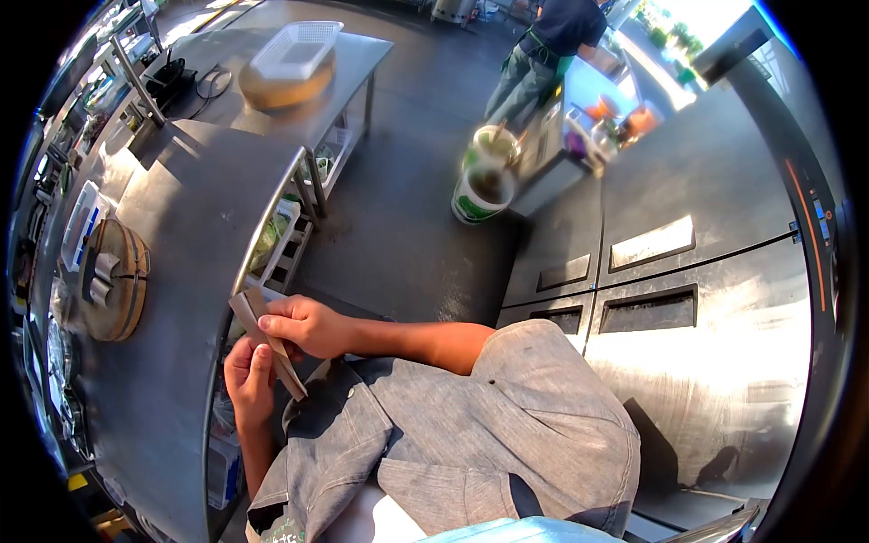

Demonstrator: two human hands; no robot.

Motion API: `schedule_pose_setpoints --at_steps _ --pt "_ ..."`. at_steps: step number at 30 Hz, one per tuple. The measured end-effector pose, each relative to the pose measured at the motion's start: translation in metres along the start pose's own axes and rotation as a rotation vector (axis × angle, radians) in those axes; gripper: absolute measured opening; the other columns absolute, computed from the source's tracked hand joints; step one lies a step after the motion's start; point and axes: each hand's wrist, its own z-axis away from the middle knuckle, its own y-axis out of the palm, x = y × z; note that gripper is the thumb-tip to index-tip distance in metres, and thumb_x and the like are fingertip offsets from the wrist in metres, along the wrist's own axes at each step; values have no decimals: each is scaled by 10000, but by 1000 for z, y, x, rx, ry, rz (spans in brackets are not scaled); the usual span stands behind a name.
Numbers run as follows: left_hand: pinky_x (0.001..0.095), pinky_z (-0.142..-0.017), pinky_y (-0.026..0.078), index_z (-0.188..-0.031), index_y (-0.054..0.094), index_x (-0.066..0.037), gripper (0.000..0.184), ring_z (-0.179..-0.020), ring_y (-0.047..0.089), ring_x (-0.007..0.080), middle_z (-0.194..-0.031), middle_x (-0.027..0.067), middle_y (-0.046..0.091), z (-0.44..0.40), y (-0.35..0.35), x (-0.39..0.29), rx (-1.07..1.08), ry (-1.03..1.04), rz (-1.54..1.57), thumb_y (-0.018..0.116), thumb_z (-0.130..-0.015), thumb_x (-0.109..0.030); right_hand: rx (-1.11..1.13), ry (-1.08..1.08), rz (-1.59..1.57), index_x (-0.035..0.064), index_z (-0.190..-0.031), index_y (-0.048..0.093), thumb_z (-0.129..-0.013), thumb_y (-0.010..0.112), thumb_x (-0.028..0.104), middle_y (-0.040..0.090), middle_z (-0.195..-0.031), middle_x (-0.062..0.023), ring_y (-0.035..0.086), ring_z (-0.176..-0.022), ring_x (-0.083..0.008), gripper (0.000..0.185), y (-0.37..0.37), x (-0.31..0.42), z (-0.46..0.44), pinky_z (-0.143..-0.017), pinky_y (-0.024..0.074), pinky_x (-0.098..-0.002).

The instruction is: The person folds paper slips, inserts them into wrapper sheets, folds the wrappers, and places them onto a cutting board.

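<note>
Fingers of left hand (250, 373) and right hand (310, 328) clamp brown strip (247, 312) at 2 spots, likely keeping it steady.

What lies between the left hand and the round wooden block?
In the head view, only bare steel countertop separates the left hand from the round wooden block.

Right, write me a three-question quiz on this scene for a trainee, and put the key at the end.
1. True or false: the left hand and the right hand both hold the brown strip.
2. What sits on the round block on the far table? A) a kettle; B) a white basket; C) a stack of plates.
3. Where do the white buckets stand: on a shelf or on the floor?

Key: 1 true; 2 B; 3 on the floor.
</note>
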Motion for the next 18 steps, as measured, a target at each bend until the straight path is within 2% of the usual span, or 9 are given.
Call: schedule_pose_setpoints --at_steps 2,4,5,6,8,9,12,15,18 --pt "305 -717 544 -1030 623 44 318 -741 679 218 -854 138 696 -2 -5 6 -4 22 16 528 -1069 -257 -54 -25 -7 29 -845 621 -1080 515 253 618 -722 -30 575 -587 -115 341 2 0 -3 -540 468 -278" --pt "251 -660 521 -973 627 3 267 -704 656 153 -854 86 685 -2 -5 9 -58 -26 44 551 -1069 -235 3 -24 154 25 -848 624 -1076 523 268 620 -716 -35 584 -588 -123 348 -1 7 -3 -543 471 -282" --pt "189 -563 406 -949 628 -38 239 -618 549 60 -779 6 630 -3 -12 11 -117 -75 11 561 -1071 -232 59 -24 315 21 -850 626 -1072 531 284 622 -710 -40 592 -588 -132 357 -2 13 -1 -545 475 -287" --pt "189 -563 406 -949 628 -38 239 -618 549 60 -779 6 630 -1 -16 13 -121 -77 11 561 -1071 -232 61 -21 313 21 -850 626 -1072 531 284 622 -710 -40 592 -588 -132 357 -2 18 2 -545 475 -287" --pt "167 -522 304 -930 627 -66 232 -581 456 10 -740 -49 579 2 -21 12 -115 -53 -146 571 -1073 -239 201 -42 650 18 -890 654 -1061 549 289 626 -700 -48 604 -587 -138 336 0 27 7 -543 482 -286" --pt "167 -522 304 -930 627 -66 232 -581 456 10 -740 -49 579 2 -21 12 -116 -54 -146 571 -1073 -239 250 121 592 20 -941 678 -1049 564 285 650 -721 -65 623 -593 -141 308 -5 26 6 -545 499 -289" --pt "176 -520 315 -934 625 -59 245 -578 459 16 -738 -42 585 1 -11 13 -118 -55 -108 571 -1076 -251 272 126 384 8 -968 682 -1059 546 290 670 -740 -73 630 -579 -142 326 -8 12 6 -547 522 -280" --pt "183 -553 379 -979 622 -33 265 -609 520 35 -773 -13 620 1 5 16 -305 -29 88 562 -1081 -270 228 199 81 -15 -942 665 -1069 526 291 673 -738 -75 637 -575 -143 359 -4 10 10 -543 537 -275" --pt "216 -631 470 -1054 616 5 303 -698 610 76 -840 33 667 3 4 10 -269 -58 202 532 -1093 -284 196 117 81 -14 -933 660 -1075 515 284 649 -709 -59 638 -576 -140 360 -8 3 4 -540 540 -266"
